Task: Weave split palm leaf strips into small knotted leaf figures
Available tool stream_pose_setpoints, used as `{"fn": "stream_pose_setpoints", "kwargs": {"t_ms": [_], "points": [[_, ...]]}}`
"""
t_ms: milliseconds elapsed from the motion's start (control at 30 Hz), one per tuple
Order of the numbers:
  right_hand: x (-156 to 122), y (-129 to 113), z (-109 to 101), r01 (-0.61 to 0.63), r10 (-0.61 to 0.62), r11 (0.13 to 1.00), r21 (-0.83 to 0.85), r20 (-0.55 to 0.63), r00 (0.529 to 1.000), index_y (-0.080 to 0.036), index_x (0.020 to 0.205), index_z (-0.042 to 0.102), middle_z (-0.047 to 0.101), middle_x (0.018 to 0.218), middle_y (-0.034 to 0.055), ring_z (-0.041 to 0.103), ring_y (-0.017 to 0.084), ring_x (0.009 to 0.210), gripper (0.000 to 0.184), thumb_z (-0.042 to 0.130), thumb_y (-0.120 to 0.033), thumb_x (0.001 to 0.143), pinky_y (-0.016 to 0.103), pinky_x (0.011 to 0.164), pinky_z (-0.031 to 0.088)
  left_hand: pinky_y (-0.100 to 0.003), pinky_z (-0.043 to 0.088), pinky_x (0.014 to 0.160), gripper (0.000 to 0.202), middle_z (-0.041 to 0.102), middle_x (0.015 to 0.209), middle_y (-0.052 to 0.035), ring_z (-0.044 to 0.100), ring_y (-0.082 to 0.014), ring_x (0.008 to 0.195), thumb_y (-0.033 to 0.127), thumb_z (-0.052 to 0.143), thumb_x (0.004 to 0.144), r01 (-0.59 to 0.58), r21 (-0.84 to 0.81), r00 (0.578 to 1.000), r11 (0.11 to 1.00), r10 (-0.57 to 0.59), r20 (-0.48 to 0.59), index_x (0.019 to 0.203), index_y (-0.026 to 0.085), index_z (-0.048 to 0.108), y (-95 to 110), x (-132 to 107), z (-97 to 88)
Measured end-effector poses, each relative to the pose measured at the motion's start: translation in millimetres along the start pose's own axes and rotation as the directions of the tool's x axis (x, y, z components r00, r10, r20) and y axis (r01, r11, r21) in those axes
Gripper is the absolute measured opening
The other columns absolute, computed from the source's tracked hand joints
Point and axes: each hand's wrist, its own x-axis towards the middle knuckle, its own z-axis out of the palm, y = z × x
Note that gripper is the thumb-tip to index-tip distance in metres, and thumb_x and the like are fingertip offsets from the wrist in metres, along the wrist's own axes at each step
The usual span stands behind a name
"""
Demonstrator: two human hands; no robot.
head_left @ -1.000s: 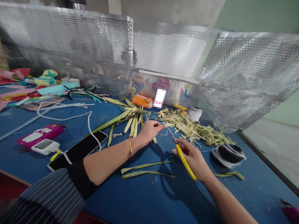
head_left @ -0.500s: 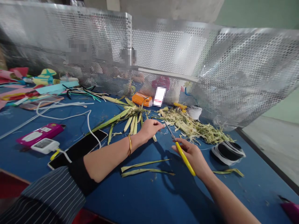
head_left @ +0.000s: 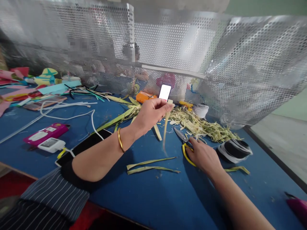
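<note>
pale strip (head_left: 166,126) seems light, limp: i judge the upper end best, where my left hand (head_left: 151,116) pinches; right hand (head_left: 203,157) touches scissors (head_left: 181,136), grip unclear.

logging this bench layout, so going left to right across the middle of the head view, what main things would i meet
Magenta pack → dark flat-lying phone → gold bracelet → left hand, pinching a pale strip → yellow-handled scissors → right hand → black-and-white roll.
</note>
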Motion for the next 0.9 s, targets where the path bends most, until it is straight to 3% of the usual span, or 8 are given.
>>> {"fn": "stream_pose_setpoints", "kwargs": {"t_ms": [133, 233, 300, 333, 433, 533, 700, 900], "points": [[-4.3, -0.2, -8.8, 0.071, 0.000, 0.944, 0.322, -0.216, 0.976, -0.016, 0.098, 0.068, 0.067, 0.096, 0.0153, 0.065, 0.028, 0.089, 0.028, 0.046, -0.032, 0.090, 0.036, 0.076, 0.045, -0.022, 0.035, 0.046, 0.022, 0.057, 0.058, 0.0016, 0.045, -0.0047, 0.045, 0.033, 0.064, 0.081, 0.034, -0.044, 0.991, 0.998, -0.028, 0.134, 0.069, 0.019, 0.054, 21.1, -17.0, 2.6], [-8.9, -5.0, -17.4, 0.122, 0.015, 0.463, 0.878, -0.145, 0.989, -0.017, 0.101, 0.067, 0.070, 0.096, 0.0128, 0.066, 0.025, 0.090, 0.047, 0.035, -0.050, 0.095, 0.038, 0.083, 0.048, -0.021, 0.036, 0.044, 0.021, 0.063, 0.060, 0.0002, 0.046, -0.0048, 0.043, 0.032, 0.064, 0.081, 0.135, -0.059, 0.969, 0.989, -0.119, 0.217, 0.068, 0.019, 0.053, 17.6, -29.8, 7.3], [-13.4, -12.7, -21.5, 0.026, -0.164, 0.118, 0.993, -0.006, 0.986, -0.017, 0.101, 0.066, 0.071, 0.090, 0.0108, 0.067, 0.023, 0.082, 0.052, 0.038, -0.059, 0.091, 0.037, 0.079, 0.050, -0.021, 0.036, 0.043, 0.020, 0.066, 0.062, -0.0009, 0.047, -0.0049, 0.042, 0.031, 0.062, 0.081, 0.197, -0.046, 0.959, 0.979, -0.183, 0.218, 0.069, 0.019, 0.052, 8.5, -38.3, 8.6], [-15.8, -17.4, -22.7, -0.022, -0.251, 0.049, 0.999, 0.034, 0.967, -0.017, 0.100, 0.066, 0.071, 0.086, 0.0090, 0.066, 0.021, 0.077, 0.048, 0.046, -0.060, 0.088, 0.036, 0.076, 0.051, -0.020, 0.035, 0.042, 0.019, 0.067, 0.062, -0.0013, 0.047, -0.0050, 0.041, 0.030, 0.062, 0.081, 0.227, -0.036, 0.956, 0.973, -0.216, 0.199, 0.070, 0.019, 0.051, 3.0, -42.9, 8.2], [-21.3, -29.5, -22.6, -0.056, -0.364, 0.088, 0.995, 0.085, 0.928, -0.019, 0.089, 0.064, 0.066, 0.073, 0.0012, 0.060, 0.014, 0.061, 0.031, 0.067, -0.047, 0.079, 0.028, 0.062, 0.048, -0.020, 0.034, 0.042, 0.018, 0.069, 0.065, -0.0024, 0.049, -0.0057, 0.042, 0.030, 0.061, 0.081, 0.327, -0.016, 0.929, 0.945, -0.319, 0.187, 0.072, 0.018, 0.051, -13.3, -58.3, 2.3], [-22.5, -33.0, -17.8, 0.022, -0.385, 0.224, 0.974, 0.068, 0.920, -0.019, 0.080, 0.063, 0.059, 0.066, -0.0019, 0.054, 0.011, 0.053, 0.021, 0.063, -0.040, 0.083, 0.025, 0.054, 0.043, -0.020, 0.034, 0.043, 0.016, 0.071, 0.070, -0.0026, 0.050, -0.0065, 0.045, 0.031, 0.059, 0.082, 0.361, 0.030, 0.917, 0.932, -0.361, 0.170, 0.075, 0.017, 0.055, -24.4, -74.5, -9.2], [-21.6, -32.9, -7.6, 0.315, -0.397, 0.484, 0.816, -0.116, 0.910, -0.021, 0.084, 0.067, 0.062, 0.078, 0.0018, 0.058, 0.015, 0.067, 0.017, 0.052, -0.028, 0.089, 0.028, 0.063, 0.044, -0.024, 0.042, 0.058, 0.014, 0.070, 0.070, -0.0011, 0.058, -0.0121, 0.060, 0.029, 0.062, 0.079, 0.260, 0.417, 0.944, 0.871, -0.320, 0.080, 0.074, 0.018, 0.069, -33.8, -102.0, -33.5], [-29.6, -49.0, -0.3, 0.462, -0.502, 0.602, 0.651, -0.141, 0.853, -0.022, 0.085, 0.065, 0.063, 0.084, 0.0020, 0.060, 0.015, 0.075, 0.014, 0.052, -0.018, 0.090, 0.027, 0.067, 0.043, -0.026, 0.042, 0.073, 0.016, 0.071, 0.082, 0.0000, 0.063, -0.0158, 0.079, 0.030, 0.061, 0.081, 0.120, 0.673, 0.952, 0.730, -0.276, 0.129, 0.075, 0.024, 0.074, -44.9, -140.5, -55.5]]}}
